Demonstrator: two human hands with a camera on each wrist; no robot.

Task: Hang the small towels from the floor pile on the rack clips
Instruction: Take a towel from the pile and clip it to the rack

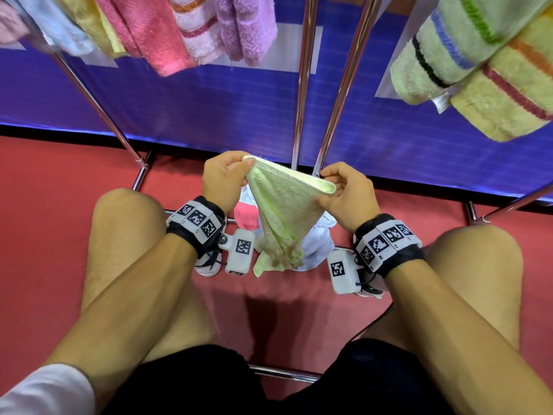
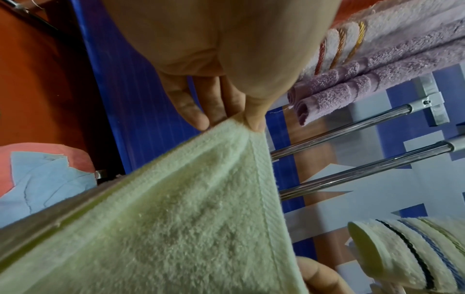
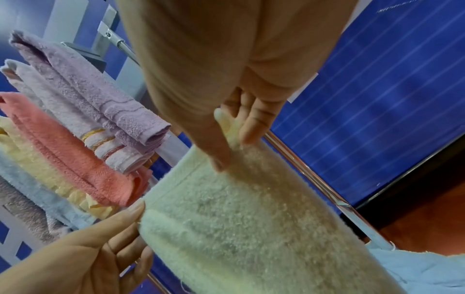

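Note:
A pale green towel (image 1: 281,202) hangs stretched between both hands, its lower end bunched over the floor pile (image 1: 314,247). My left hand (image 1: 223,178) pinches one top corner; in the left wrist view the left fingers (image 2: 191,107) and thumb close on the towel (image 2: 188,208) corner. My right hand (image 1: 347,193) pinches the other top corner; the right wrist view shows its fingers (image 3: 251,123) and thumb clamped on the towel (image 3: 251,218) edge. The pile holds a pink towel (image 1: 247,218) and pale blue and white cloth. Several towels (image 1: 167,28) hang above; the clips are out of view.
Chrome rack poles (image 1: 303,82) rise in front of a blue panel (image 1: 194,109). A low chrome bar (image 1: 281,373) crosses the red floor (image 1: 59,175) near my body. Striped green and yellow towels (image 1: 478,64) hang at upper right. My knees flank the pile.

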